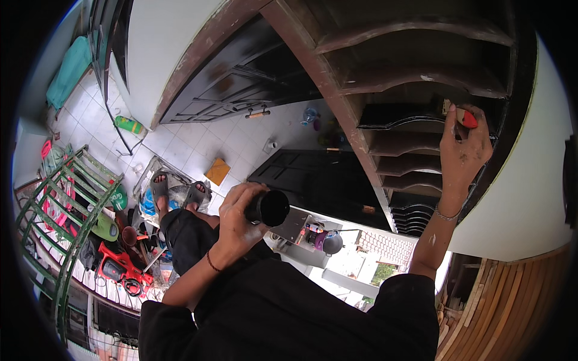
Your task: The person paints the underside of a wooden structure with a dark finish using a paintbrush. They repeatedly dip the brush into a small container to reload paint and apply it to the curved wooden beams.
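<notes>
My left hand grips a small cylindrical container that looks black inside. Up at the wooden slatted frame, my right hand holds a paintbrush with a red part on its handle. The brush's tip lies near a slat coated in glossy black. Neighbouring slats are brown and scalloped, and those farther down look black. The frame's side post is brown with worn patches.
Black panelled doors stand beside the frame. Below are a tiled floor, a yellow-brown square piece, a green metal rack and a red power tool. My sandalled feet rest on a cluttered surface with plastic sheeting.
</notes>
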{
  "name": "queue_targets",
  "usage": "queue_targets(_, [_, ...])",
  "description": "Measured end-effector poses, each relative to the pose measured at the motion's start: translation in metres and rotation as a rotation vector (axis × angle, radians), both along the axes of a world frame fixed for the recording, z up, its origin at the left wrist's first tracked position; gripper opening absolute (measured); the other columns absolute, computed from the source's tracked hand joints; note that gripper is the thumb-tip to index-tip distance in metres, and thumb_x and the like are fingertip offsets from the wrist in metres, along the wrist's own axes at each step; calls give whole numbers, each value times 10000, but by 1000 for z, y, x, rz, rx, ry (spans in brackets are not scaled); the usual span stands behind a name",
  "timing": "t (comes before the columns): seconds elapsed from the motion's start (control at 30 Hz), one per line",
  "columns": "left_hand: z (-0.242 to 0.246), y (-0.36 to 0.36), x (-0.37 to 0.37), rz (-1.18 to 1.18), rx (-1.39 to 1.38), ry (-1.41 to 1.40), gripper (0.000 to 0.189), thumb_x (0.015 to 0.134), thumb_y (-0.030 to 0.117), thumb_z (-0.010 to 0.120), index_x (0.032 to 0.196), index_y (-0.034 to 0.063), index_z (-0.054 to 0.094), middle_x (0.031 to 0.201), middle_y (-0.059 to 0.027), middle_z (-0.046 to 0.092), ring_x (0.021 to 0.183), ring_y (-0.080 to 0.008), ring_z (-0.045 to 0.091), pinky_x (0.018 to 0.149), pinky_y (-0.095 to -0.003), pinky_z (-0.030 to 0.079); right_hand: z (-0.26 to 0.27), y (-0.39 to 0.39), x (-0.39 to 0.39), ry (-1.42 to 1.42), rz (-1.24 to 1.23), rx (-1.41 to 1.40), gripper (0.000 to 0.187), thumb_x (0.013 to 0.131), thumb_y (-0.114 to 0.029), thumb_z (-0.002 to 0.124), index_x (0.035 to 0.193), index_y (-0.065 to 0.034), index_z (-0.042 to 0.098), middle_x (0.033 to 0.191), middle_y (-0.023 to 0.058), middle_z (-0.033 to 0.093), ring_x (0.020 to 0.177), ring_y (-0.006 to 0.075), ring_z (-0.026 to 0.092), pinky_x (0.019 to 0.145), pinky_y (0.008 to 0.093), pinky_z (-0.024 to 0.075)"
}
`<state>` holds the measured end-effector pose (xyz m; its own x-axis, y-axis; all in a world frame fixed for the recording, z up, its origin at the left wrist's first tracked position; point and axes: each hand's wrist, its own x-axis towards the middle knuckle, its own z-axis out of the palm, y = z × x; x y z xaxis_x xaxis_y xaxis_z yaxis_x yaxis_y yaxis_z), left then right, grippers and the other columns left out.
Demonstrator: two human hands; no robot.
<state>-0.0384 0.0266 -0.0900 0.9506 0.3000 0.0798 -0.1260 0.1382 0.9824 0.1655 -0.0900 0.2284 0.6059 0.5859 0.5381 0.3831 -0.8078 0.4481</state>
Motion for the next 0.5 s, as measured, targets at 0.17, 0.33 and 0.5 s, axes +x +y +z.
queue_targets(0.17, [-3, -2, -2, 3, -11, 8, 499, 634, 33, 866, 1100, 45, 687, 1137, -119, 715, 1077, -330, 689, 937, -396, 539, -4, -22, -2, 302, 181, -430, 442, 793, 215, 647, 1170, -16, 637, 1140, 144, 719, 941, 299, 751, 806, 339, 646])
queue_targets(0.33, [-7, -2, -3, -2, -17, 8, 520, 625, 32, 868, 1111, 46, 683, 1154, -121, 716, 1082, -334, 687, 943, -400, 538, -7, -31, -15, 609, 154, -449, 450, 751, 244, 630, 1133, 6, 635, 1142, 137, 721, 960, 286, 754, 830, 344, 648])
queue_targets(0.5, [-3, -2, 1, 36, 18, -15, 541, 605, 5, 907, 1094, 49, 678, 1070, -109, 716, 983, -311, 705, 867, -386, 543, -1, -30, -9, 496, 143, -522, 395, 723, 203, 691, 1070, 18, 655, 1158, 129, 716, 986, 287, 748, 850, 348, 654])
